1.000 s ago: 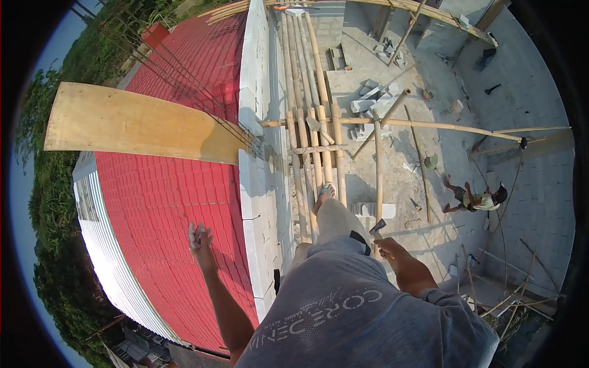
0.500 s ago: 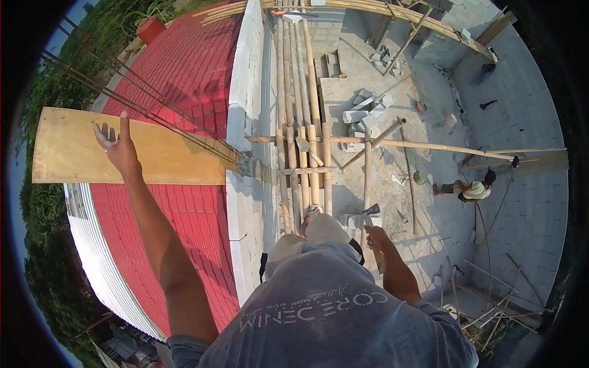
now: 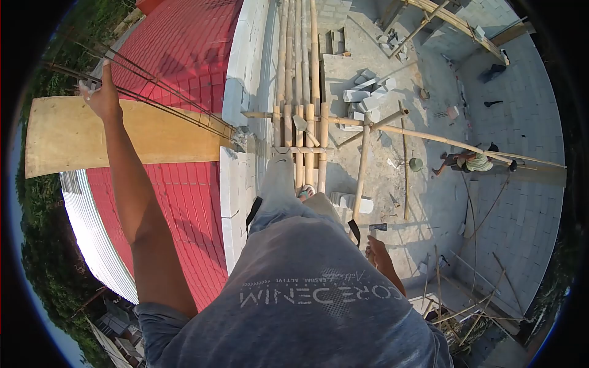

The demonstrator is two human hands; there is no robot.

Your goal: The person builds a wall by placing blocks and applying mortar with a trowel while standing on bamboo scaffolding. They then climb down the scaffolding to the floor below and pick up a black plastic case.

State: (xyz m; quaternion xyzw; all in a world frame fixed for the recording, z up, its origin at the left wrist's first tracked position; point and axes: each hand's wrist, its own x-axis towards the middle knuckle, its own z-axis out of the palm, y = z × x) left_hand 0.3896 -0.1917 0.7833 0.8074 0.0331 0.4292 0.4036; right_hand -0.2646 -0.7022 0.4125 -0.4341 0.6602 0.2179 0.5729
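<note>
My left hand (image 3: 101, 99) is stretched out to the left, thumb raised and fingers apart, right at the thin steel rebar rods (image 3: 150, 101). Behind it lies a long plywood sheet (image 3: 67, 132), which rests across the block wall and over the red roof. Low at my right side, my right hand (image 3: 375, 250) is closed around the handle of a hatchet (image 3: 378, 227), its dark head pointing up. A trowel (image 3: 299, 122) with a wooden handle lies on the bamboo poles (image 3: 310, 147) in front of my legs.
The light block wall (image 3: 233, 190) runs along my left, with red roofing (image 3: 184, 208) beyond. Down on the right floor are stacked grey blocks (image 3: 365, 95), a bucket (image 3: 416, 164) and another person (image 3: 472, 162). A bamboo rail (image 3: 423, 136) crosses ahead.
My left hand has moved up and left to the rebar rods. My left leg has stepped forward on the bamboo. The hatchet has dropped lower at my side, and the person below has shifted slightly.
</note>
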